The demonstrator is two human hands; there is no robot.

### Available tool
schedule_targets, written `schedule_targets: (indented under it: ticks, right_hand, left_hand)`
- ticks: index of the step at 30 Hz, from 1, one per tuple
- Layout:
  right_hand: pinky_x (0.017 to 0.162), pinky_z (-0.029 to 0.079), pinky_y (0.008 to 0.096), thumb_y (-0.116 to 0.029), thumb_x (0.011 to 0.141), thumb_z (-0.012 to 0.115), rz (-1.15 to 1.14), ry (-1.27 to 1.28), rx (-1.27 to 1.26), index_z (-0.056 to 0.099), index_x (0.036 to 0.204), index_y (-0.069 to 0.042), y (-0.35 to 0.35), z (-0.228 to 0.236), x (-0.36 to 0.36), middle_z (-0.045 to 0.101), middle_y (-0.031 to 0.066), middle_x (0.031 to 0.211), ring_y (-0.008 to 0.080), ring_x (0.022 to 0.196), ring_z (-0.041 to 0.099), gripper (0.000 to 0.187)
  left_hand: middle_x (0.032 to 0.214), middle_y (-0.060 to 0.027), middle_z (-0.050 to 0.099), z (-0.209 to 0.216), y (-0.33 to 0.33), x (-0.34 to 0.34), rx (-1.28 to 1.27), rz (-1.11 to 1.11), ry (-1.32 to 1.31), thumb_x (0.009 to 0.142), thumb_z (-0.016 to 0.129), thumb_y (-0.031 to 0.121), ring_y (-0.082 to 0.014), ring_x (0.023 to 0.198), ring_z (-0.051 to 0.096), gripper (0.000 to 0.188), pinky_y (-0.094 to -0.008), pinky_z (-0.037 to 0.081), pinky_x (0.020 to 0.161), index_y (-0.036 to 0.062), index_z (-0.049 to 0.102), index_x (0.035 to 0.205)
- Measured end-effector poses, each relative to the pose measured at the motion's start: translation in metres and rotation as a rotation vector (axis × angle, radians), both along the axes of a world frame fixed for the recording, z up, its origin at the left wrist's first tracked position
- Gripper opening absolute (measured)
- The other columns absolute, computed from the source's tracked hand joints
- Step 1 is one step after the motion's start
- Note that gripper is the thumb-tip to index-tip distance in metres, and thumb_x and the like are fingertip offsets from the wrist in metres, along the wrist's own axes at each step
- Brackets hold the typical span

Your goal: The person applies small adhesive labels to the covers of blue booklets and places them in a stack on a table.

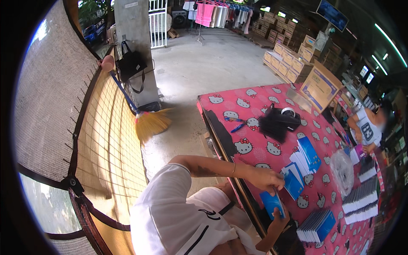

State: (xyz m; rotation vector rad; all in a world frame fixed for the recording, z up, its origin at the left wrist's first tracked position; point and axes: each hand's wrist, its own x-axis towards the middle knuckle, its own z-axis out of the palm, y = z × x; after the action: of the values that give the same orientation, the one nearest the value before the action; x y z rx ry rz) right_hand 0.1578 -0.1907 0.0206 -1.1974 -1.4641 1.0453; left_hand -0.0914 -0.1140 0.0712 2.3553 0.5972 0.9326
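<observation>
Shirt, blue packet lengthwise, top leftward

Daylight is admitted through the mesh screen at left and the concrete floor is brightened, while the far right is left dim under glaring tube lights; straight edges are bent and corners are blackened

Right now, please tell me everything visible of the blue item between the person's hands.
The blue item is flat, rectangular, apparently card, with paler markings. It slants near the edge of the pink-covered table. The right hand grips the lower part, thumb on top; the left hand is at its upper end. Its underside is hidden.
</observation>
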Motion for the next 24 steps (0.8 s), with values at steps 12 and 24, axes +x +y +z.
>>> schedule_targets:
  ticks: [12, 24]
  right_hand:
    - [0.076, 0.051, 0.0317, -0.014, 0.091, 0.067, 0.031, 0.004, -0.002, 0.065, 0.120, 0.007, 0.009, -0.010, -0.006, 0.068, 0.0138, 0.108, 0.0199, 0.091, 0.063, 0.035]
    - [0.076, 0.051, 0.0327, -0.019, 0.092, 0.069, -0.118, 0.108, 0.068, 0.064, 0.119, 0.009, 0.006, -0.009, -0.001, 0.067, 0.0142, 0.104, 0.0212, 0.089, 0.063, 0.040]
  left_hand:
    - [0.117, -0.0127, 0.062, -0.017, 0.017, -0.010, 0.126, 0.004, 0.193, 0.086, 0.075, 0.024, -0.0279, 0.090, 0.066, 0.025, -0.0405, 0.049, 0.067, 0.0104, 0.067, 0.105]
    - [0.140, -0.0097, 0.054, -0.057, -0.045, 0.029, 0.702, 0.565, 0.133, 0.088, 0.069, 0.041, -0.0265, 0.120, 0.054, 0.063, -0.0612, 0.027, 0.111, 0.0101, 0.051, 0.140]
